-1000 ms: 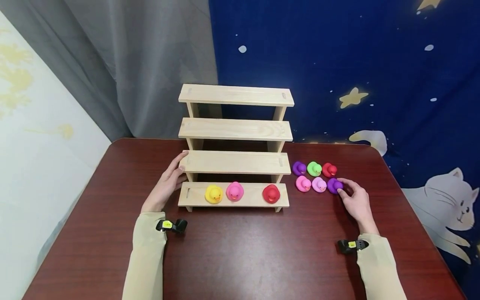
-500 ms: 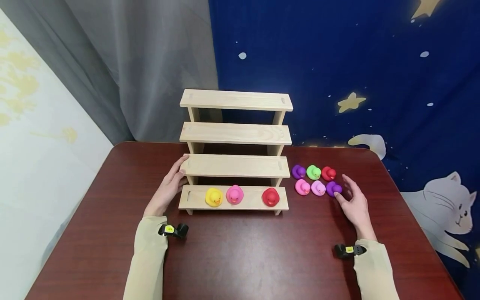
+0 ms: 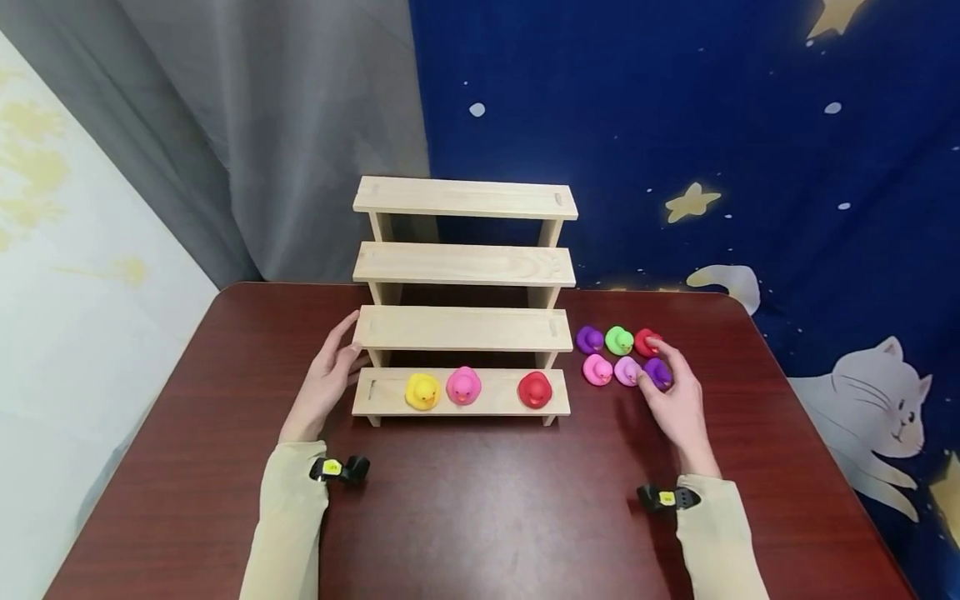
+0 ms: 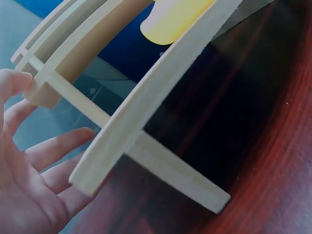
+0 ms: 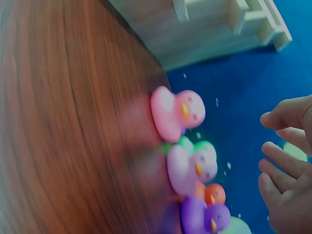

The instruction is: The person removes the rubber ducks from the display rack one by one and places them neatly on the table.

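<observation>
right hand [image 3: 678, 408]: thumb and fingers parted, pinching nothing. nearest to it, on the dark red-brown wooden table [image 3: 465, 508], are the glossy purple toy duck [image 3: 657, 373], the pale lilac toy duck [image 3: 627, 372] and, in the back row, the small red toy duck [image 3: 647, 342]. the rosy pink toy duck [image 3: 597, 370], lime-green toy duck [image 3: 619, 340] and second purple toy duck [image 3: 589, 340] lie further left, beside the pale wooden four-step rack [image 3: 465, 328].

left hand [image 3: 322, 383]: fingers spread, touching the left end of the rack's second step from the bottom. the lowest step bears the yellow toy duck [image 3: 422, 391], hot-pink toy duck [image 3: 463, 386] and large red toy duck [image 3: 535, 389].

in the head view the right hand overlaps the ducks; the right wrist view shows its fingertips apart from them. the left wrist view adds the short front leg [image 4: 180, 173] under the lowest step; the yellow shape [image 4: 175, 19] there is cut off, probably the yellow toy duck.
</observation>
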A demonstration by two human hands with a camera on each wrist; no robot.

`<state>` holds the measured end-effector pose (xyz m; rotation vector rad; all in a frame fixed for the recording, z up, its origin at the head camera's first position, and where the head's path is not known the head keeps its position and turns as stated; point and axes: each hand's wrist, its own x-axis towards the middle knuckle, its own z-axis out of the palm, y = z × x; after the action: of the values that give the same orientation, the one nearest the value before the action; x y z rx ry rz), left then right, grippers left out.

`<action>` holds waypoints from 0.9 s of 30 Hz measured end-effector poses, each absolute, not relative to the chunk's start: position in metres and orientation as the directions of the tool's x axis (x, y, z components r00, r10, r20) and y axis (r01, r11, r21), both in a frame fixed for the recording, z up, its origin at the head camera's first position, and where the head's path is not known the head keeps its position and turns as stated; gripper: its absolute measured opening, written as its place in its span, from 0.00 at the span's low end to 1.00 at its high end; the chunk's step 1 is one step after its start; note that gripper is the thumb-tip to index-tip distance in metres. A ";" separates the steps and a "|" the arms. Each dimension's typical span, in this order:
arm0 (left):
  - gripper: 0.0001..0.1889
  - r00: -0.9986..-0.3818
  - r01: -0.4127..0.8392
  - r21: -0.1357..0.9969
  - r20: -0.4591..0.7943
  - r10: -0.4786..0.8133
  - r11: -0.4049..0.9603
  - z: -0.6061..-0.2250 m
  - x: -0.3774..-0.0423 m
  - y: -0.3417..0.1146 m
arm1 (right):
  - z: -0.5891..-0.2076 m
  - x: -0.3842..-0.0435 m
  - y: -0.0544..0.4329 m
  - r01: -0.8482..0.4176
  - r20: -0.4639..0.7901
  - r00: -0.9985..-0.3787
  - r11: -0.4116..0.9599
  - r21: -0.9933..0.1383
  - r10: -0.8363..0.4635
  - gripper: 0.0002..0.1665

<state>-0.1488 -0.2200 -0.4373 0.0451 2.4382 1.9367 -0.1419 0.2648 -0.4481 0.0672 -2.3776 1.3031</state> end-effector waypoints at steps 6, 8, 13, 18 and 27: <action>0.28 -1.000 -0.004 0.973 -0.002 -0.007 0.231 -0.444 -0.137 -0.227 | -0.446 -0.141 0.239 -0.320 0.430 -0.899 0.538 -0.780 0.088 0.28; 0.28 -1.000 0.002 0.975 0.003 -0.007 0.221 -0.445 -0.132 -0.228 | -0.442 -0.139 0.229 -0.338 0.436 -0.897 0.526 -0.780 0.070 0.27; 0.27 -1.000 -0.001 0.984 -0.003 0.013 0.180 -0.450 -0.120 -0.227 | -0.416 -0.126 0.201 -0.359 0.428 -0.904 0.521 -0.774 0.013 0.21; 0.26 -1.000 -0.003 0.988 -0.005 0.011 0.153 -0.456 -0.114 -0.223 | -0.401 -0.119 0.182 -0.397 0.435 -0.899 0.517 -0.758 -0.053 0.18; 0.24 -1.000 0.018 0.990 0.016 0.015 0.137 -0.467 -0.109 -0.219 | -0.405 -0.117 0.160 -0.455 0.429 -0.888 0.448 -0.769 -0.165 0.18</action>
<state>-0.1092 -0.2187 -0.4667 0.0347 2.3706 2.0641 -0.1170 0.1602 -0.4054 0.5324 -2.4112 1.4140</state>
